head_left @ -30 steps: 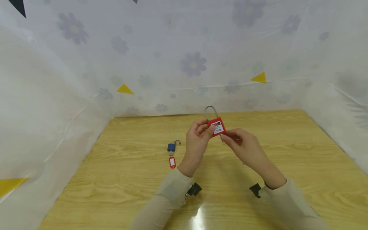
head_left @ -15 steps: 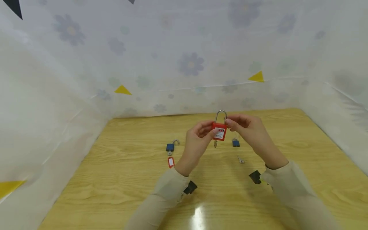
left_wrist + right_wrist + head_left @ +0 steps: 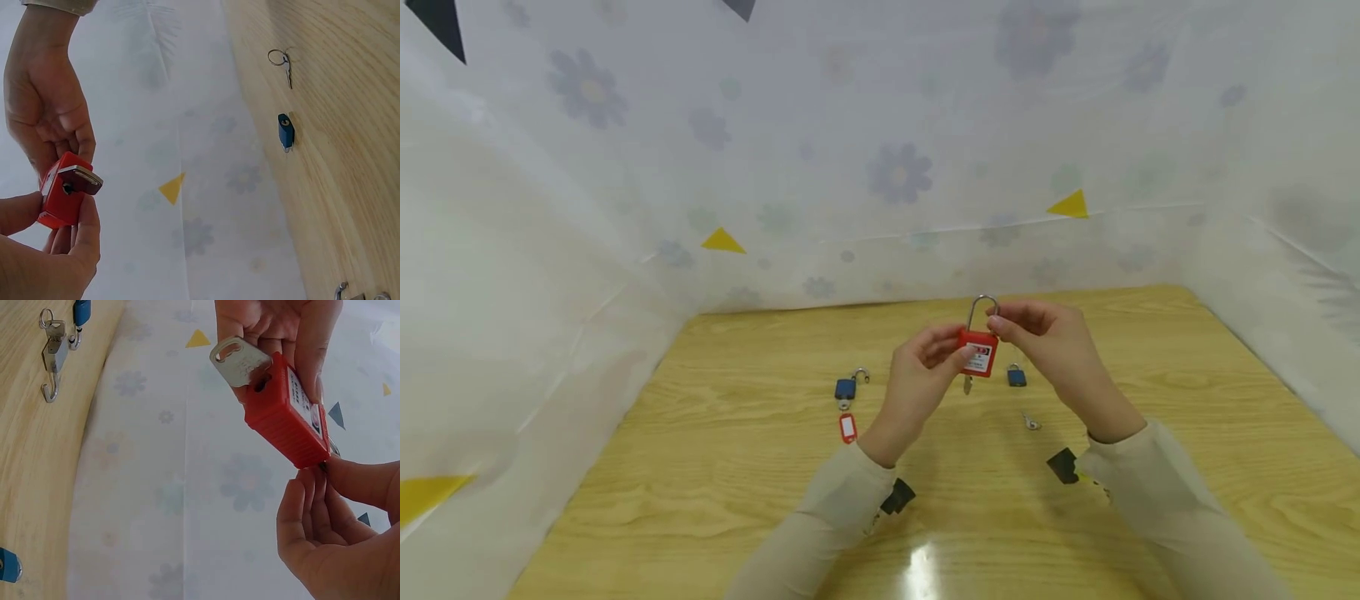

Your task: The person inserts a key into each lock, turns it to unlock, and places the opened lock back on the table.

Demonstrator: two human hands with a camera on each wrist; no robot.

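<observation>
1. Red padlock (image 3: 979, 354) held in the air above the middle of the desk (image 3: 1150, 533), nearer its far edge; silver shackle (image 3: 983, 308) points up, key (image 3: 967, 384) sits in the underside
2. Left hand (image 3: 921, 387): fingers (image 3: 967, 352) curled round the padlock body, thumb on the labelled face
3. Right hand (image 3: 1052, 346): fingertips (image 3: 997, 323) pinch the shackle at the top of the body; remaining fingers loosely bent
4. Small blue padlock (image 3: 1016, 377) lies on the desk just below the right hand; loose key on a ring (image 3: 1030, 422) lies near it, toward the near edge
5. Second blue padlock (image 3: 847, 387), shackle swung out, lies left of the left hand with a red key tag (image 3: 847, 427) at its near side; whether the two are joined cannot be told
</observation>
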